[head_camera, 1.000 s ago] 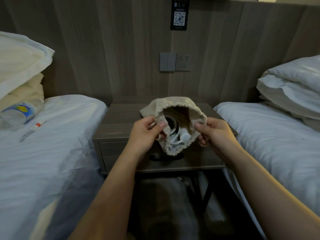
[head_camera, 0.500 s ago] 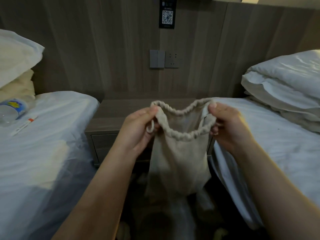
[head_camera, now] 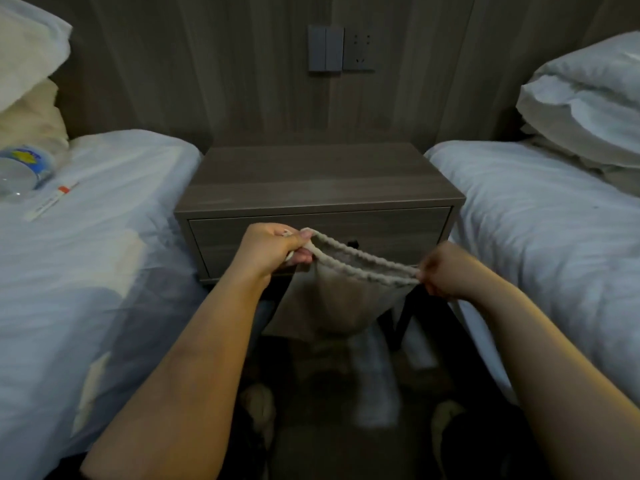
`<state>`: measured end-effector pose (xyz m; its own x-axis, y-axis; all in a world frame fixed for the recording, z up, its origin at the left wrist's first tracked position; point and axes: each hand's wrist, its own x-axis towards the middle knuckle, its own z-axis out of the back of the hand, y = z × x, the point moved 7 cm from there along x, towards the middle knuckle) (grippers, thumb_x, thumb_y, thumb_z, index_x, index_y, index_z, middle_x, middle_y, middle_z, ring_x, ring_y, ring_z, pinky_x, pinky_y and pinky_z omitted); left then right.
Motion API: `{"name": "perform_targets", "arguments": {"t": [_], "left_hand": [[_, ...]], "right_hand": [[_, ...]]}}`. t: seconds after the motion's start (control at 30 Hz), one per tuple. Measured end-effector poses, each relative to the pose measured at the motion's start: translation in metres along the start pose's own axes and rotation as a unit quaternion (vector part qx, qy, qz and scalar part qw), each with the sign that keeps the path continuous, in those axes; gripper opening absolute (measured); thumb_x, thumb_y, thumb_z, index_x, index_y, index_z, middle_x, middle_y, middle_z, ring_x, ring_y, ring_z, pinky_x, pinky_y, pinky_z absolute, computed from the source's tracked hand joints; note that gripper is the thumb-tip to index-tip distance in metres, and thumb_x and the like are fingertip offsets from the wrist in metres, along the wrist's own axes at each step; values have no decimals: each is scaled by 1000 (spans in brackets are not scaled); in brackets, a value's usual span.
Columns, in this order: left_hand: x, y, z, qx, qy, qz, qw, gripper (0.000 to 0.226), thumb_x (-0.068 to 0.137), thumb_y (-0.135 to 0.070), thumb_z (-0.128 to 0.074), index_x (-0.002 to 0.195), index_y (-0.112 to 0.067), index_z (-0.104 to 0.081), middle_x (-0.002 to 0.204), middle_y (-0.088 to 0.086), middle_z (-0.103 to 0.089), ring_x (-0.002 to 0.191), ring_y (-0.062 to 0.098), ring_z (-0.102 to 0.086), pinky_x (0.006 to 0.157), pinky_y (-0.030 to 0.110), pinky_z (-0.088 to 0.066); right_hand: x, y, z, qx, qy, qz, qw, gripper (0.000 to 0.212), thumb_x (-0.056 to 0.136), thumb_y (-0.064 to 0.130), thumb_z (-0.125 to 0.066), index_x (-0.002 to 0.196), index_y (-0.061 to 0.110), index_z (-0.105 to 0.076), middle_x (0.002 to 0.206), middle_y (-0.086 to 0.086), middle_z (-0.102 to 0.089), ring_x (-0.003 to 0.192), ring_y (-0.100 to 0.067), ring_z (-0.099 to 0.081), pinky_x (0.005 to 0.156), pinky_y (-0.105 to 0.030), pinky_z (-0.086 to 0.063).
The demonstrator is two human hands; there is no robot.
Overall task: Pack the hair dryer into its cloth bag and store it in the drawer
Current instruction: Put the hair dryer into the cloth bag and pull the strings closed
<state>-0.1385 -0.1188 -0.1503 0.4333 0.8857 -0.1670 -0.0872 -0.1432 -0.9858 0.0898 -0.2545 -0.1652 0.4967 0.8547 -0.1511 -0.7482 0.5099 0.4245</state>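
Both rim ends of cloth bag [head_camera: 332,303] pulled wider than before, mouth flat, centre frame; left hand [head_camera: 273,249], right hand [head_camera: 446,270] pinching them.

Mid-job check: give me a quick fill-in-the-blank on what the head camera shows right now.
The left hand and right hand hold the cloth bag stretched ____ them.
The drawer behind it is ____.
The water bottle lies on the ____ bed.
Missing words: between; closed; left.

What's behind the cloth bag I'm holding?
The closed drawer of the nightstand; a bit of its dark handle shows above the cloth bag. The rest of the handle is covered.
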Motion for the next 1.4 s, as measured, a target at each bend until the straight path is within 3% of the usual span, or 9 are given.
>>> {"name": "perform_targets", "arguments": {"t": [0.2, 0.3, 0.43, 0.6, 0.77, 0.97, 1.17, 1.3, 1.4], "left_hand": [[19, 5, 4, 88, 28, -7, 996, 7, 83, -4, -66, 77, -1, -68, 55, 7, -69, 48, 9, -65, 47, 13, -50], [29, 12, 12, 87, 22, 4, 996, 8, 83, 0, -65, 75, 2, -65, 49, 7, -66, 43, 9, -63, 44, 13, -49], [36, 24, 18, 50, 1, 31, 998, 12, 86, -1, -61, 76, 3, -63, 43, 4, -63, 38, 8, -60, 42, 11, -47], [39, 23, 28, 30, -63, 19, 997, 7, 88, -2, -60, 83, 2, -64, 60, 10, -64, 40, 6, -61, 46, 12, -50], [42, 28, 57, 322, -189, 9, 928, 15, 86, -15, -63, 93, -3, -71, 84, 16, -70, 74, 26, -69, 65, 27, -54], [36, 53, 4, 660, 2, 24, 751, 31, 87, -18, -53, 114, -7, -61, 119, 15, -61, 109, 34, -58, 89, 40, -49], [10, 79, -84, 508, 238, -127, 818, 84, 78, -48, -66, 146, -21, -25, 148, 6, -39, 135, 24, -37, 111, 40, -29], [13, 75, -82, 568, 152, -164, 792, 28, 89, -34, -52, 111, -19, -59, 119, 10, -63, 108, 30, -57, 91, 39, -46], [3, 58, -87, 533, 163, -214, 802, 21, 89, -13, -47, 100, -14, -65, 106, 11, -67, 98, 29, -59, 74, 30, -44]], "right_hand": [[16, -11, 2, -119, -33, -43, 991, 29, 84, 30, -61, 83, 1, -65, 87, -22, -65, 86, -32, -63, 67, -28, -37], [21, -20, 9, 118, -69, -32, 990, 37, 88, 25, -60, 54, 11, -59, 53, -10, -54, 48, -17, -54, 51, -25, -39], [19, -17, 9, 466, -82, -6, 881, 39, 95, 12, -49, 56, 6, -51, 43, 0, -52, 45, -12, -47, 52, -22, -38], [10, -14, 16, 744, -65, -29, 665, 38, 100, 13, -32, 62, 7, -38, 45, -1, -56, 46, -8, -51, 57, -20, -42], [3, -27, 29, 813, -122, -22, 568, 44, 100, 14, -32, 57, 10, -42, 39, 2, -53, 48, -9, -43, 51, -17, -42], [4, 33, -1, 747, -7, 91, 658, 52, 95, 3, -37, 47, 6, -56, 58, -6, -63, 49, -10, -55, 55, -20, -51], [7, 53, -10, 730, 24, 126, 671, 41, 95, 4, -39, 61, -2, -59, 66, -7, -68, 57, -12, -60, 62, -23, -55], [3, 46, 1, 746, 13, 129, 653, 56, 96, 5, -38, 45, 8, -62, 63, -7, -66, 55, -13, -57, 61, -25, -54], [4, 8, 15, 602, -118, 83, 785, 48, 93, 9, -47, 48, 13, -60, 56, -1, -63, 52, -9, -57, 65, -31, -50]]}}
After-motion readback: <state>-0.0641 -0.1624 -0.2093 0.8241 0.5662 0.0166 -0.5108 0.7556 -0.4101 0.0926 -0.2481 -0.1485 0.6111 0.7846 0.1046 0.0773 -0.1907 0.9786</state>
